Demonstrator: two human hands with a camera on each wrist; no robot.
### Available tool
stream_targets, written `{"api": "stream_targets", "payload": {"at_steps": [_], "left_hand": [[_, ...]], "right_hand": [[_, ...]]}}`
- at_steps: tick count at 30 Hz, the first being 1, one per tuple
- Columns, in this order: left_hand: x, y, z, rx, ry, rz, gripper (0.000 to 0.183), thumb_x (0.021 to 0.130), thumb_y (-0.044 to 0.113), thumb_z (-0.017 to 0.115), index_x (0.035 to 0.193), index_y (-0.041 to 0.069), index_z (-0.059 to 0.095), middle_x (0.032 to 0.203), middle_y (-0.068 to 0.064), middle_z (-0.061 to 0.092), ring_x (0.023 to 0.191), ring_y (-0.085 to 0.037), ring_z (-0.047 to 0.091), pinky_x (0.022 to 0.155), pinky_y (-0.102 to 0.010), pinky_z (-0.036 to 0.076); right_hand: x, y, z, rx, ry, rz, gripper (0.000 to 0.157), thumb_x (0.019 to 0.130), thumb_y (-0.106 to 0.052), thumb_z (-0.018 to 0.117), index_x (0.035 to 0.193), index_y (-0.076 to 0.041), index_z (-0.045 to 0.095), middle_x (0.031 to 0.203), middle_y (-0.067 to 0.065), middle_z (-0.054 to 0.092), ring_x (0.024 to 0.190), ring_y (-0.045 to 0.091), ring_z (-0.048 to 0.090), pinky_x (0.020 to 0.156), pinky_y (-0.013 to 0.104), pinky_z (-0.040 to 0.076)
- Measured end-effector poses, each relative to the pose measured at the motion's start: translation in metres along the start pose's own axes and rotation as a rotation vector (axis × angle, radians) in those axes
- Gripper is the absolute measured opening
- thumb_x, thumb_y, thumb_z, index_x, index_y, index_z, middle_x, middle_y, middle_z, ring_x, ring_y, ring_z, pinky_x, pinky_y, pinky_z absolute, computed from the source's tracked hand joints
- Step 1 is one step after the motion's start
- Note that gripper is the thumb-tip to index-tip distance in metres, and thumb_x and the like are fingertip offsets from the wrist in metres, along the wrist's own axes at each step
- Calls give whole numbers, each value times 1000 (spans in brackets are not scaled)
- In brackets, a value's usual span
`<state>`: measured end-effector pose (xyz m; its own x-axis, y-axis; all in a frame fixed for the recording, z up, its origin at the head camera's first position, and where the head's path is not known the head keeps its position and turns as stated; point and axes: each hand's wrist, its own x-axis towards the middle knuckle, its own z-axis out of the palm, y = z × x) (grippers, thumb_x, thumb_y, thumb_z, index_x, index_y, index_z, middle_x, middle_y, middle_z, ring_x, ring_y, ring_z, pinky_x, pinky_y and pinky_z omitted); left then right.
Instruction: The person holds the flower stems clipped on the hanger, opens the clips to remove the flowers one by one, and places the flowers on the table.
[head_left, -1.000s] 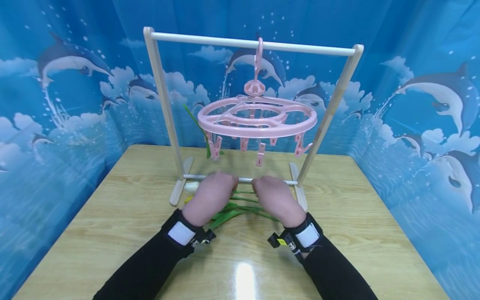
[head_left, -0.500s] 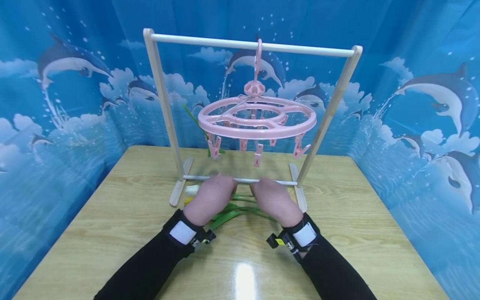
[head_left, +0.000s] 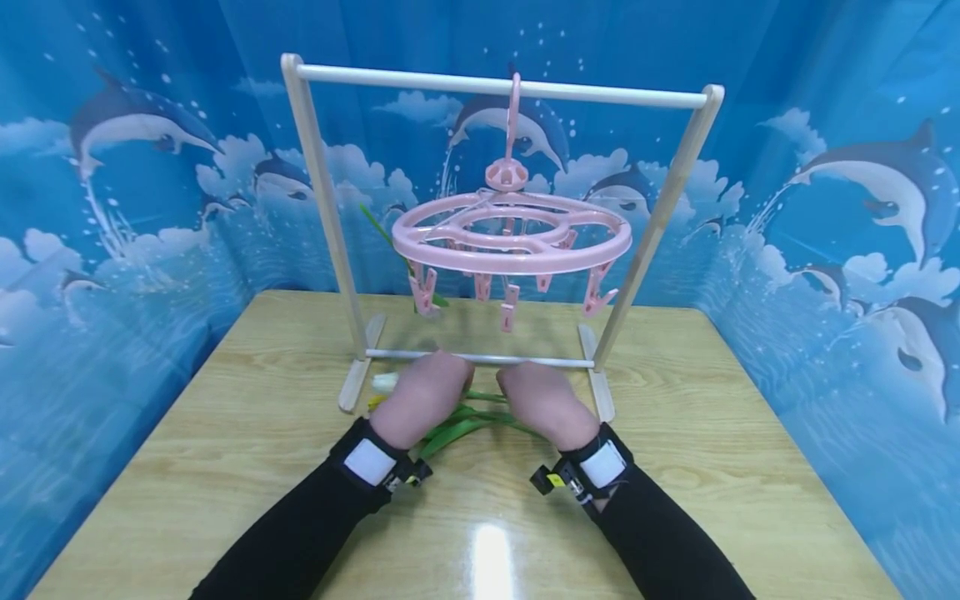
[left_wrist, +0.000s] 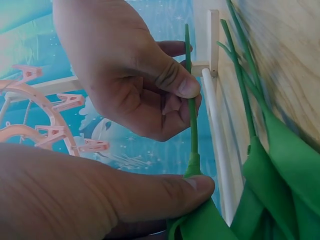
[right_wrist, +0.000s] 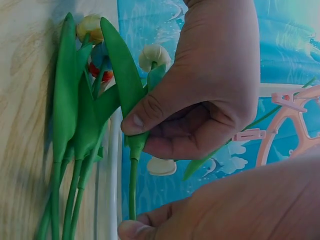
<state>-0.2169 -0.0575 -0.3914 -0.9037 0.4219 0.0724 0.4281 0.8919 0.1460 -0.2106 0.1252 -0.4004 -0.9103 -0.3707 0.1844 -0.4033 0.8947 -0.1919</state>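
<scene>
An artificial white tulip (right_wrist: 154, 56) is held between both hands above the table. My left hand (head_left: 431, 390) pinches it where the green leaves meet the stem, thumb on top. My right hand (head_left: 542, 402) pinches the thin bare stem (left_wrist: 194, 130) between thumb and fingers, a short way from the left hand. Beneath the hands lie several more tulips with green leaves (head_left: 453, 432); a yellow bloom (right_wrist: 90, 28), a red one (right_wrist: 102, 74) and a blue one show among them in the right wrist view.
A pink round clip hanger (head_left: 512, 258) hangs by its hook from the top bar of a wooden rack (head_left: 495, 85). Pink clips (head_left: 509, 308) dangle from its ring. At its left side another tulip stem (head_left: 378, 227) is clipped. The rack's lower rod (head_left: 525, 361) runs just beyond the hands.
My right hand has shifted slightly left, nearer to my left hand. The left hand stays almost in place, its pinch kept. The front clip on the hanger has swung a little left.
</scene>
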Motion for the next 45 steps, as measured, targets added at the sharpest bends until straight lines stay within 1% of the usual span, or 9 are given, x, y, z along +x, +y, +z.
{"api": "stream_targets", "payload": {"at_steps": [3, 6, 8, 11, 16, 21, 27, 32, 45], "left_hand": [[2, -1, 4, 6, -6, 8, 21, 97, 5, 60, 83, 17, 68, 62, 6, 56, 55, -10, 54, 51, -27, 46], [3, -2, 8, 27, 2, 40, 27, 95, 3, 61, 72, 18, 65, 61, 7, 55, 55, -9, 53, 52, -26, 46], [4, -3, 12, 42, 19, 67, 30, 93, 1, 62, 68, 18, 63, 59, 7, 55, 54, -9, 52, 51, -26, 46], [5, -4, 16, 66, 38, 93, 32, 90, -1, 62, 64, 18, 61, 58, 7, 55, 53, -8, 52, 51, -26, 46], [8, -6, 21, 78, 24, 93, 33, 89, -2, 61, 63, 18, 60, 58, 7, 55, 53, -8, 52, 51, -27, 47], [8, -8, 27, 61, 53, 107, 33, 87, -4, 61, 62, 18, 60, 59, 7, 56, 53, -9, 52, 50, -28, 47], [6, -8, 29, 53, 90, 140, 31, 87, -3, 62, 64, 17, 61, 63, 3, 62, 55, -13, 58, 49, -33, 50], [6, -9, 33, 83, 120, 164, 30, 89, -2, 62, 66, 17, 64, 66, 1, 65, 58, -17, 63, 49, -35, 51], [8, -10, 41, 82, 109, 131, 25, 91, 1, 63, 72, 17, 67, 69, 0, 67, 59, -16, 63, 48, -33, 50]], "right_hand": [[2, 1, 1, -34, -61, -6, 34, 99, -10, 56, 133, -6, 59, 98, 7, 68, 63, 14, 55, 48, 25, 45], [3, 1, 3, -64, -145, -8, 14, 100, -12, 56, 104, -9, 69, 71, 0, 58, 56, 14, 52, 45, 28, 44], [3, 1, 4, -67, -177, 3, 14, 100, -12, 56, 99, -11, 70, 68, -2, 55, 56, 14, 52, 45, 29, 44], [4, 2, 7, -65, -195, 9, 15, 100, -11, 57, 102, -12, 71, 69, -3, 56, 57, 14, 53, 47, 29, 45], [4, 3, 10, -88, -214, -21, 16, 98, -8, 58, 92, -14, 72, 76, -1, 64, 62, 14, 55, 54, 30, 48], [4, 4, 14, -88, -225, -16, 16, 97, -8, 58, 88, -14, 70, 82, 0, 67, 67, 15, 58, 59, 32, 51], [3, 6, 19, -87, -241, -27, 24, 95, -5, 57, 76, -18, 60, 73, -2, 60, 63, 15, 55, 55, 32, 48], [4, 10, 25, -79, -247, -37, 26, 93, -1, 56, 74, -20, 58, 69, -4, 57, 61, 14, 53, 54, 31, 47], [8, 13, 32, -91, -238, -21, 29, 90, -2, 57, 69, -21, 55, 67, -5, 56, 59, 15, 53, 52, 32, 45]]}}
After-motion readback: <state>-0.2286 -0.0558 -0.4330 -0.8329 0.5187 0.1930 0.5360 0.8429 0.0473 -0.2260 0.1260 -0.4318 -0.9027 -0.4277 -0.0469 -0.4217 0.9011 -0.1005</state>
